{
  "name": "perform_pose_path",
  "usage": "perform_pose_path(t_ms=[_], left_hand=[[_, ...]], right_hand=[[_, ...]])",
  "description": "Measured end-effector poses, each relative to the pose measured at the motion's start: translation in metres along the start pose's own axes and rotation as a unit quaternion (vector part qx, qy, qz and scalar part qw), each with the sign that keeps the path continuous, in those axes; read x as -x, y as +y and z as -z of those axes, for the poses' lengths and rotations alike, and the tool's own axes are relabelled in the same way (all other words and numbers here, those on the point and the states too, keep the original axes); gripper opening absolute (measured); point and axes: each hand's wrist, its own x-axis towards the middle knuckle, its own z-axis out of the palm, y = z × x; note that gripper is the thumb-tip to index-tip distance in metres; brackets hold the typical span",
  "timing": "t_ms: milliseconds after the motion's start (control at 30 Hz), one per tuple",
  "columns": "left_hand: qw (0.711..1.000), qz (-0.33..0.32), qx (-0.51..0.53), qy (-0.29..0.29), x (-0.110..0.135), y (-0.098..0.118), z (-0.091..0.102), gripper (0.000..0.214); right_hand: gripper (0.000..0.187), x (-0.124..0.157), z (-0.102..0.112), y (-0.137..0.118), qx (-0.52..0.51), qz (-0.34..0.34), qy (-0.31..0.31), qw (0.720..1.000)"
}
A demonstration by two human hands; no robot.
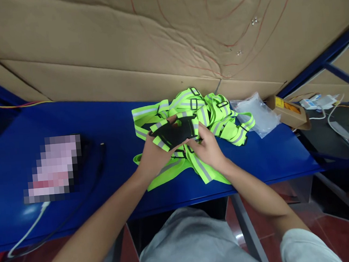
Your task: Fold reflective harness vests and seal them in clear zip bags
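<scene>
The left hand and right hand grip opposite sides of the black patch, positioned above the blue surface, at the near side of the yellow-green straps and left of the clear plastic bag.

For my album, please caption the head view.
Left hand and right hand hold a black panel with fluorescent reflective straps over a blue table.

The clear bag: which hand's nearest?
The right hand, at the end of the black piece nearer the bag; the left hand is at the other end.
</scene>
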Motion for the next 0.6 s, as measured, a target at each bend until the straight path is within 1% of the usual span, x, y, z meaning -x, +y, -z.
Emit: perform_pose_path(t_ms=[100,167,233,267,300,333,367,400,433,500,533,600], left_hand=[[0.997,-0.06,-0.048,0.017,0.001,0.0,0.001,0.059],[0.993,-0.089,-0.064,0.031,0.0,0.001,0.002,0.056],[0.993,-0.092,-0.051,0.059,-0.002,0.002,0.004,0.059],[0.993,-0.083,-0.04,0.069,-0.003,0.002,0.005,0.061],[0.995,-0.072,-0.03,0.069,-0.004,0.003,0.007,0.062],[0.996,-0.061,-0.023,0.059,-0.005,0.004,0.008,0.063],[0.998,-0.051,-0.017,0.04,-0.006,0.004,0.009,0.063],[0.999,-0.044,-0.014,0.018,-0.008,0.006,0.01,0.063],[0.999,-0.041,-0.011,-0.002,-0.009,0.007,0.01,0.064],[0.999,-0.045,-0.002,-0.019,-0.012,0.013,0.008,0.065],[0.999,-0.047,0.009,-0.016,-0.013,0.017,0.006,0.066],[0.998,-0.039,0.057,-0.007,-0.013,0.029,-0.001,0.066]], right_hand=[[0.026,0.002,0.001,-0.005,0.117,0.058,-0.031,0.991],[0.031,0.0,0.009,-0.012,0.148,0.079,-0.066,0.984],[0.038,-0.005,0.022,-0.019,0.136,0.091,-0.088,0.983],[0.046,-0.01,0.03,-0.023,0.121,0.092,-0.088,0.985],[0.057,-0.015,0.039,-0.028,0.102,0.089,-0.083,0.987],[0.069,-0.021,0.047,-0.032,0.082,0.084,-0.079,0.99],[0.076,-0.027,0.054,-0.036,0.06,0.078,-0.081,0.992],[0.076,-0.034,0.06,-0.04,0.038,0.072,-0.096,0.992],[0.071,-0.04,0.065,-0.044,0.016,0.065,-0.121,0.99],[0.054,-0.053,0.071,-0.052,-0.014,0.054,-0.17,0.984],[0.047,-0.059,0.072,-0.056,-0.023,0.051,-0.181,0.982],[0.042,-0.069,0.072,-0.062,-0.04,0.049,-0.171,0.983]])
